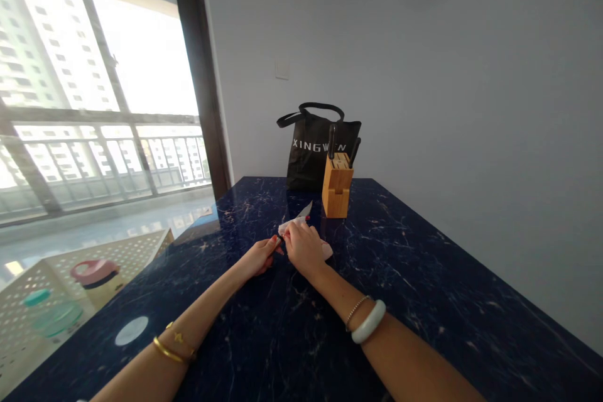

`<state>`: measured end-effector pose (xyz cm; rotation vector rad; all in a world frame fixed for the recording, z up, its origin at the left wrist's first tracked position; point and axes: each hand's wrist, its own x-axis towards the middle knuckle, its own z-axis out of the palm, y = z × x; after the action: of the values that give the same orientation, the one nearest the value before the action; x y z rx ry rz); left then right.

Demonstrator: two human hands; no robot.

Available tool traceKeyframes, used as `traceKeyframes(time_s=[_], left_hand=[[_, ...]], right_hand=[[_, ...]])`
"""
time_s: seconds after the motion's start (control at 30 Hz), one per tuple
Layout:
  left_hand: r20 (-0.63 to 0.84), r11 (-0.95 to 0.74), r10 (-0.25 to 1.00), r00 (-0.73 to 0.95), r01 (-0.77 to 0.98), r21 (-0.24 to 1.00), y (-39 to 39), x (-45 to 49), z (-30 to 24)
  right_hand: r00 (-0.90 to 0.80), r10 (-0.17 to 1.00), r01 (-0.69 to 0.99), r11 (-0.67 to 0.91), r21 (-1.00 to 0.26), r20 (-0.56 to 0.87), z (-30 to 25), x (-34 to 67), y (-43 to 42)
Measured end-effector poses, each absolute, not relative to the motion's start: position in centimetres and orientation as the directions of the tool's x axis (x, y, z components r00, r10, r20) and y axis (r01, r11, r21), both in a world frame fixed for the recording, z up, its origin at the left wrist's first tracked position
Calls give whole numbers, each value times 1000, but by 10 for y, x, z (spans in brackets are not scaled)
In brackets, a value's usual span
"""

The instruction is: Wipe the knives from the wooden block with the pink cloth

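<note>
My left hand (260, 255) grips the dark handle of a small knife (304, 210) low over the dark blue marble table (424, 276). The blade points away toward the wall. My right hand (304, 245) is closed on a pink cloth (326, 249) that wraps around the blade near its base. Both hands meet at the middle of the table. A wooden knife block (336, 187) stands just beyond them, with black handles sticking out of its top.
A black tote bag (316, 144) with white lettering stands behind the block against the grey wall. A round white disc (132, 330) lies near the table's left edge. Left of the table a perforated rack holds a pink-lidded cup (97, 273) and a teal-lidded bottle (49, 314).
</note>
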<state>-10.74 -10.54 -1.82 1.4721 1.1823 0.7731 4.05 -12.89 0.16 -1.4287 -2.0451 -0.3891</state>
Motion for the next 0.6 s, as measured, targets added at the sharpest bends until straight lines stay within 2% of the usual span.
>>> traceKeyframes(time_s=[0.17,0.6], left_hand=[[-122,55,945,304,221,974,-107,-109,-14],[-80,-3,954,289,276,961,-109,-105,-17]], right_hand=[[-251,736,918,388,-87,629,0,41,-129],[-242,743,921,378,-92,624,4,40,-132]])
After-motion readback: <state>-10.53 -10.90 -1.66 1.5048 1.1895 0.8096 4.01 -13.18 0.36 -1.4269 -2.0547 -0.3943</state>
